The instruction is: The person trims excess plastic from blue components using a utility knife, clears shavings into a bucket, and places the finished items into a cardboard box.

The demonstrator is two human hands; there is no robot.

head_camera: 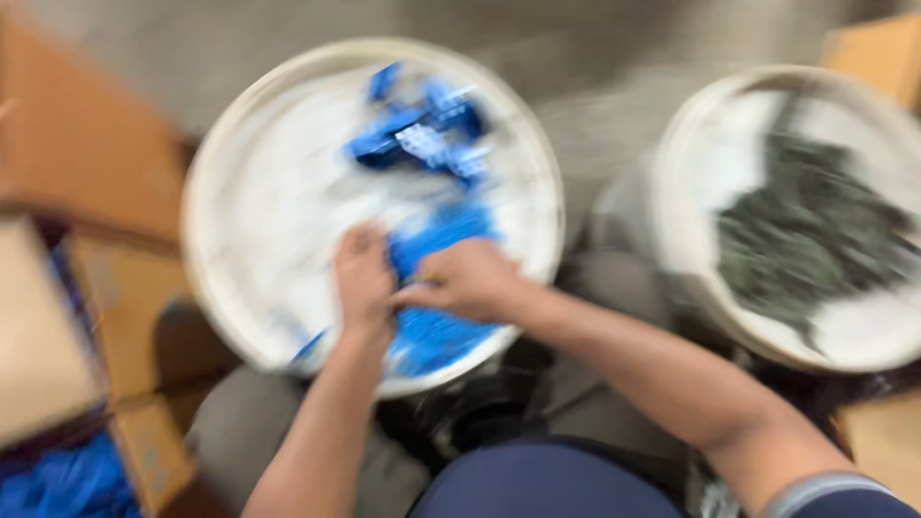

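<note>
Presently I log: left hand (363,278) and right hand (468,280) together over the white bucket (240,288), fingers curled on blue pieces (432,331) directly beneath; grip blurred, I cannot tell.

**Two round tubs in front of a seated person, boxes to the left**

A large round tub (288,134) sits centre-left, just beyond the person's knees. Small plastic parts (422,134) lie in it, at its far side and near rim. Both hands meet inside its near edge: left hand (363,278) beside right hand (468,280), touching. A second tub (700,173) stands to the right, holding a heap of loose pieces (806,230). Cardboard boxes (77,288) are stacked left.
</note>
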